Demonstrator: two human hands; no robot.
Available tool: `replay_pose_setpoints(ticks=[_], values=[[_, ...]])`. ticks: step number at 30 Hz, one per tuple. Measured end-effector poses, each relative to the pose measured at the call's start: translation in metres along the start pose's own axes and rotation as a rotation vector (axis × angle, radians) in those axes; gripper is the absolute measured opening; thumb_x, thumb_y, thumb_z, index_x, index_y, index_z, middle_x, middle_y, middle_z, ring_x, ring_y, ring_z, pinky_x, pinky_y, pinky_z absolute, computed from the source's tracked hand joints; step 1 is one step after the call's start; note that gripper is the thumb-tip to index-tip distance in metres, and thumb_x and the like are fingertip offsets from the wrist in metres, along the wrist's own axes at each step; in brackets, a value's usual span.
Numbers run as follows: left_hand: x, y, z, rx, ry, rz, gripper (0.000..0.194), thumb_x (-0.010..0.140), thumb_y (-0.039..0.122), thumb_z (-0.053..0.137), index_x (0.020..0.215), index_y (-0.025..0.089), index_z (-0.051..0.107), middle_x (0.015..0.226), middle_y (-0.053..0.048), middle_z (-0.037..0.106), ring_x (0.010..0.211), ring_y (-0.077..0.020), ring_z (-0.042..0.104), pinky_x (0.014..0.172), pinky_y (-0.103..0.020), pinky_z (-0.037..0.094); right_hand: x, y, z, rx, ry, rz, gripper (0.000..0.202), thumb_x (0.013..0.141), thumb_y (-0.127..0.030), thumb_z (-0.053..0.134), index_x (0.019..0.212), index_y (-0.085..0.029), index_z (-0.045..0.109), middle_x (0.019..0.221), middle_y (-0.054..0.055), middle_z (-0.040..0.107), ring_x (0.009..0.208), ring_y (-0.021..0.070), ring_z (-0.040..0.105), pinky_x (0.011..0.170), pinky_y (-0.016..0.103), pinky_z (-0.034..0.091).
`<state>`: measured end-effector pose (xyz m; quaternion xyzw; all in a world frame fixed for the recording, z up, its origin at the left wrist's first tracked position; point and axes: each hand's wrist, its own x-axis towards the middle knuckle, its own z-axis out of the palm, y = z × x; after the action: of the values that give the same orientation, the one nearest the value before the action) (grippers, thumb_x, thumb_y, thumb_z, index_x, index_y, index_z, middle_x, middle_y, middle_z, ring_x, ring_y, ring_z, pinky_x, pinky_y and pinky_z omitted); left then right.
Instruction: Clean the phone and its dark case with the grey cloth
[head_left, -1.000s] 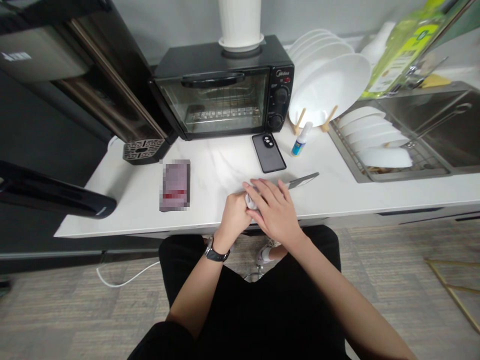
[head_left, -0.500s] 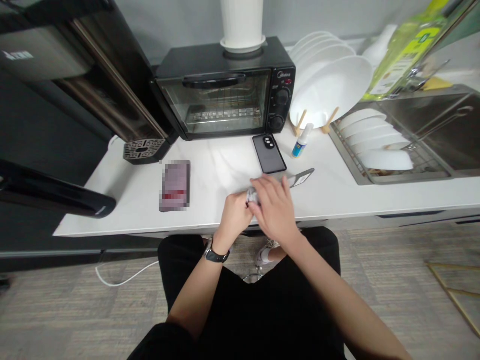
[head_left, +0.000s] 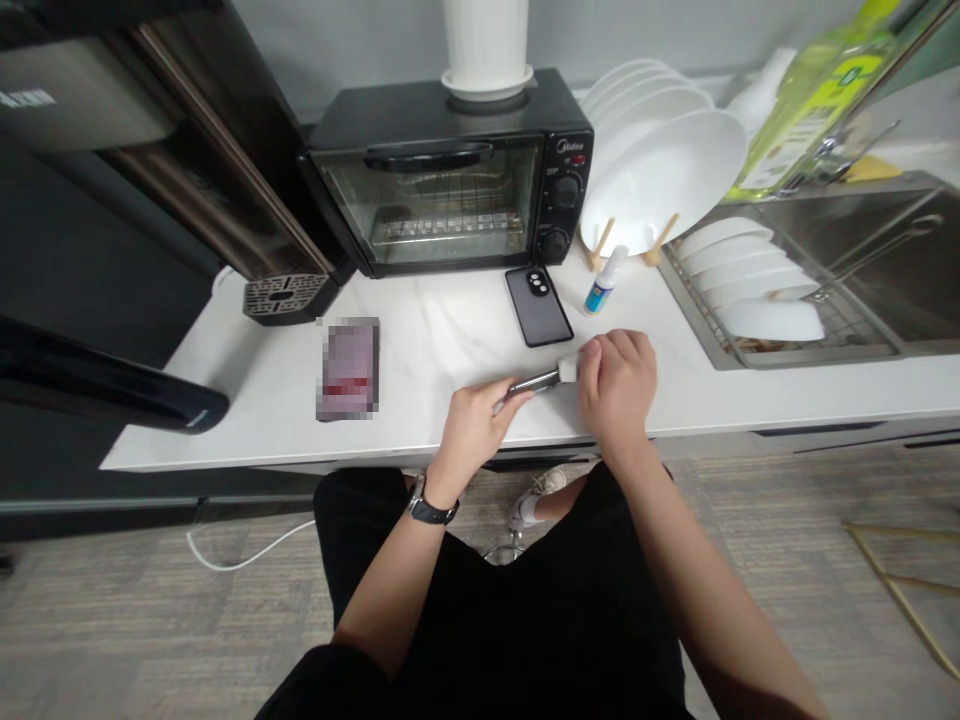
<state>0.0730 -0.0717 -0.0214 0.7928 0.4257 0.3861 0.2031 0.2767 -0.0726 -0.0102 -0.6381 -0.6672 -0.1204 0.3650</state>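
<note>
A slim phone (head_left: 538, 382) with a shiny edge is held nearly edge-on above the counter's front part. My left hand (head_left: 474, 420) pinches its left end between thumb and fingers. At the other end, my right hand (head_left: 621, 385) is closed around a pale grey-white cloth (head_left: 568, 368), which touches the phone; most of the cloth is hidden by the fingers. Just behind lies a dark translucent phone case (head_left: 540, 310) with camera cutouts. To its right stands a small spray bottle (head_left: 604, 284) with a blue label.
A black toaster oven (head_left: 450, 180) stands at the back, with white plates (head_left: 667, 180) in a rack beside it. Bowls (head_left: 772, 320) sit by the sink at right. A blurred-out flat item (head_left: 351, 368) lies left, near a drink machine's drip tray (head_left: 289, 297).
My right hand has slid right along the phone with the cloth, from my left hand to the phone's far end. The phone's middle now shows. My left hand has stayed put.
</note>
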Motion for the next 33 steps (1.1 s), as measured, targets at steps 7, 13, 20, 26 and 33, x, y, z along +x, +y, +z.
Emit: replay_pose_setpoints(ticks=[7, 13, 20, 26, 33], values=[[-0.004, -0.019, 0.005, 0.015, -0.032, 0.044, 0.017, 0.092, 0.010, 0.060, 0.078, 0.017, 0.067, 0.076, -0.006, 0.074, 0.069, -0.0178, 0.067, 0.070, -0.027, 0.052, -0.039, -0.069, 0.003, 0.206, -0.276, -0.392, 0.052, 0.110, -0.035, 0.040, 0.157, -0.015, 0.044, 0.151, 0.012, 0.061, 0.148, 0.0270, 0.045, 0.130, 0.050, 0.018], [-0.001, -0.006, 0.000, -0.035, -0.037, -0.007, 0.017, 0.101, 0.026, 0.065, 0.092, 0.017, 0.076, 0.081, -0.002, 0.077, 0.067, -0.0142, 0.067, 0.067, -0.024, 0.050, -0.018, 0.001, -0.005, 0.070, -0.111, -0.159, 0.038, 0.109, -0.044, 0.041, 0.118, -0.020, 0.068, 0.112, 0.012, 0.072, 0.113, 0.0299, 0.060, 0.111, 0.050, 0.038], [-0.001, -0.001, 0.000, -0.025, -0.008, -0.004, 0.027, 0.104, 0.040, 0.063, 0.096, 0.018, 0.076, 0.074, 0.000, 0.074, 0.060, -0.0115, 0.061, 0.063, -0.023, 0.046, 0.001, -0.008, -0.001, -0.023, 0.006, 0.014, 0.042, 0.109, -0.030, 0.034, 0.080, -0.024, 0.064, 0.083, 0.008, 0.064, 0.090, 0.0277, 0.055, 0.096, 0.048, 0.043], [-0.001, -0.010, 0.000, 0.071, 0.004, 0.038, 0.032, 0.099, 0.014, 0.052, 0.070, 0.016, 0.067, 0.069, -0.005, 0.071, 0.058, -0.0154, 0.060, 0.060, -0.027, 0.045, -0.024, -0.068, 0.002, 0.157, -0.216, -0.379, 0.038, 0.109, -0.028, 0.039, 0.136, -0.017, 0.064, 0.125, 0.009, 0.073, 0.114, 0.0254, 0.060, 0.117, 0.044, 0.033], [-0.001, -0.002, 0.001, -0.052, -0.020, 0.028, 0.018, 0.103, 0.032, 0.066, 0.102, 0.020, 0.079, 0.089, -0.003, 0.081, 0.070, -0.0144, 0.071, 0.069, -0.024, 0.052, -0.009, 0.015, -0.006, -0.004, -0.074, -0.145, 0.040, 0.111, -0.036, 0.033, 0.088, -0.023, 0.064, 0.084, 0.008, 0.065, 0.084, 0.0258, 0.052, 0.083, 0.041, 0.037]])
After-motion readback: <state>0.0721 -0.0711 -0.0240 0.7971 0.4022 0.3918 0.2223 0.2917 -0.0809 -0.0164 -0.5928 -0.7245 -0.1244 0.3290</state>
